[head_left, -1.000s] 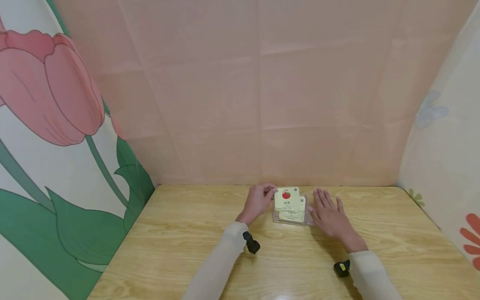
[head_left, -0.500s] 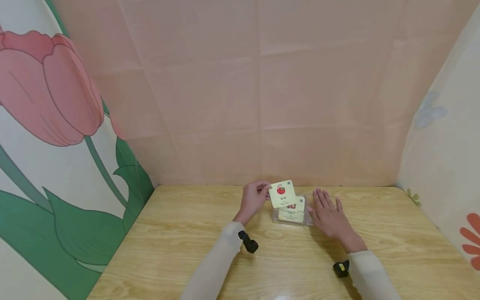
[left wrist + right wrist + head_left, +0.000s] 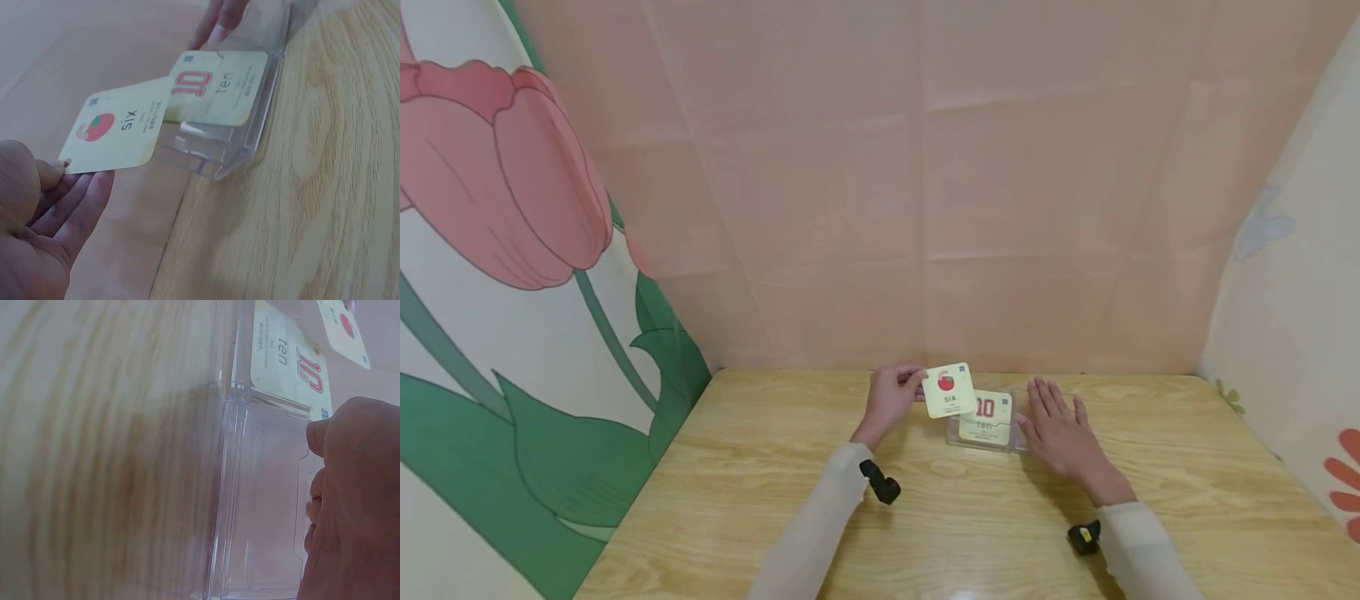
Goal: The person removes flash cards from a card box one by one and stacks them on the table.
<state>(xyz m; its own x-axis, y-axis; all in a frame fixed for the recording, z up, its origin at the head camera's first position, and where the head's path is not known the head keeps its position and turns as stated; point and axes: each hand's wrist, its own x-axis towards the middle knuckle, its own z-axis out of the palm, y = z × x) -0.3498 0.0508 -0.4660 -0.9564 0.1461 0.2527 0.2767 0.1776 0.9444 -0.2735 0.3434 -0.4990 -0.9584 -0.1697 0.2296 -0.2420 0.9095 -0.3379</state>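
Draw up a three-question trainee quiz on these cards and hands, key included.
1. Which word is on the pinched card in the left hand: (a) four, (b) six, (c) nine?
2. True or false: the right hand has its fingers stretched out.
3. Fill in: the other card, in the clear holder, bears the number ____.
Key: 1. b; 2. true; 3. 10.
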